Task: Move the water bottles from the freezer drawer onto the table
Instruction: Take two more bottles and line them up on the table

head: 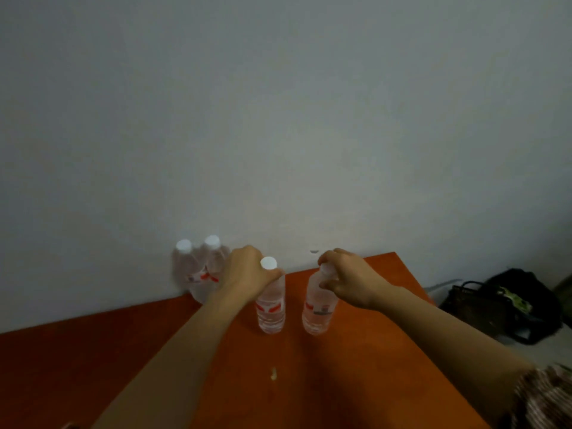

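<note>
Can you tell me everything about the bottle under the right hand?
The right-hand bottle is clear plastic with a label around its middle showing some red. It tilts a little, its bottom on the orange table. The right hand has a grip on its neck, hiding the cap. It stands apart from the neighbouring bottle.

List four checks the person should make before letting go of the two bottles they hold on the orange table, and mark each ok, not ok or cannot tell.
1. Left hand bottle upright on the table: ok.
2. Right hand bottle upright: not ok, it tilts.
3. Both bases fully on the tabletop: cannot tell.
4. Clear of the two bottles by the wall: ok.
</note>
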Motion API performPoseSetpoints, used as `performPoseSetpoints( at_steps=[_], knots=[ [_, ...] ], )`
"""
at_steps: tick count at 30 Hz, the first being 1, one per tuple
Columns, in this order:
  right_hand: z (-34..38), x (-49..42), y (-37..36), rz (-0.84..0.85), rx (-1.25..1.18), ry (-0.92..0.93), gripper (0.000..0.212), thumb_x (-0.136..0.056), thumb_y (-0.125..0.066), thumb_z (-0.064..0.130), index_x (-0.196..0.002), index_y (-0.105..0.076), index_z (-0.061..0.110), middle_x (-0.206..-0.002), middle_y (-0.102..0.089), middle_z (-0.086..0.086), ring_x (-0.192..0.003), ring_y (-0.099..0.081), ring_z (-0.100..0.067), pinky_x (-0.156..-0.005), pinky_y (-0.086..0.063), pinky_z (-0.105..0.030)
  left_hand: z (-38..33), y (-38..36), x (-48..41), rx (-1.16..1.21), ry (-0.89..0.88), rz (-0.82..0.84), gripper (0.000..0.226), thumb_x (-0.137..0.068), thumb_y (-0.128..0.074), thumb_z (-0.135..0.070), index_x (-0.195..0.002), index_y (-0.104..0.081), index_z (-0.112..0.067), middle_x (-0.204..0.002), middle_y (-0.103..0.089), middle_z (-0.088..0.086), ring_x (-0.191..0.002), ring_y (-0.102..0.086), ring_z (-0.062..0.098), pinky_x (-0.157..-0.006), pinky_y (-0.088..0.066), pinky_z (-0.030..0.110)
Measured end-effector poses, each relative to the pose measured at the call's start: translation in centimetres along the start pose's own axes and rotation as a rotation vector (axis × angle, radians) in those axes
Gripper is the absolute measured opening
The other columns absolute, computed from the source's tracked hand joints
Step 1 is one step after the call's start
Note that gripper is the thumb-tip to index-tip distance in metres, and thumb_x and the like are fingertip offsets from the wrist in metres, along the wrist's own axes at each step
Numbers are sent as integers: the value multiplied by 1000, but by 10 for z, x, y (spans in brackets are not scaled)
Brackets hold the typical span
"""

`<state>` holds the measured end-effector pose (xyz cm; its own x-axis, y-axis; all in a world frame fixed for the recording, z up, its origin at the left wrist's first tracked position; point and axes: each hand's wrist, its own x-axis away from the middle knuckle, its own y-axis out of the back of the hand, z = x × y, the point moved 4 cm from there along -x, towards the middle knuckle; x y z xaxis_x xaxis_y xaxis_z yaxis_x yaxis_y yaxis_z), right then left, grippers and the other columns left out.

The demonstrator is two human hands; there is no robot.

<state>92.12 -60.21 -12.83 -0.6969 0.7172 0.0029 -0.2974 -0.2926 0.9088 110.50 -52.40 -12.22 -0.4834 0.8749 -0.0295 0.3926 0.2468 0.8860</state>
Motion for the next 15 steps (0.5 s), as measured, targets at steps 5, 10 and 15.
performPoseSetpoints(
  at_steps=[5,10,15],
  knots=[
    [24,-75,-22,10,11,-15,49,-85,-67,36,-126,-52,13,-122,-56,-7,-110,-54,-26,-88,-45,-33,43,7,-62,-45,27,-7,45,-71,-71,-46,-51,-43,-16,-51,-45,-2,-52,-49,19,-42,-24,25],
    [38,-125,-47,33,24,-11,43,-87,-63,31,-125,-53,13,-122,-56,-9,-108,-55,-28,-87,-44,-34,74,2,-99,-80,43,-5,39,-72,-68,-40,-54,-44,-15,-52,-45,0,-48,-42,13,-41,-23,24],
    [48,-156,-59,34,7,29,45,-86,-66,26,-127,-53,13,-124,-57,-9,-110,-54,-26,-87,-41,-30,81,-10,-117,-121,-3,9,38,-76,-63,-36,-53,-39,-16,-53,-41,1,-53,-45,20,-43,-25,26]
  ],
)
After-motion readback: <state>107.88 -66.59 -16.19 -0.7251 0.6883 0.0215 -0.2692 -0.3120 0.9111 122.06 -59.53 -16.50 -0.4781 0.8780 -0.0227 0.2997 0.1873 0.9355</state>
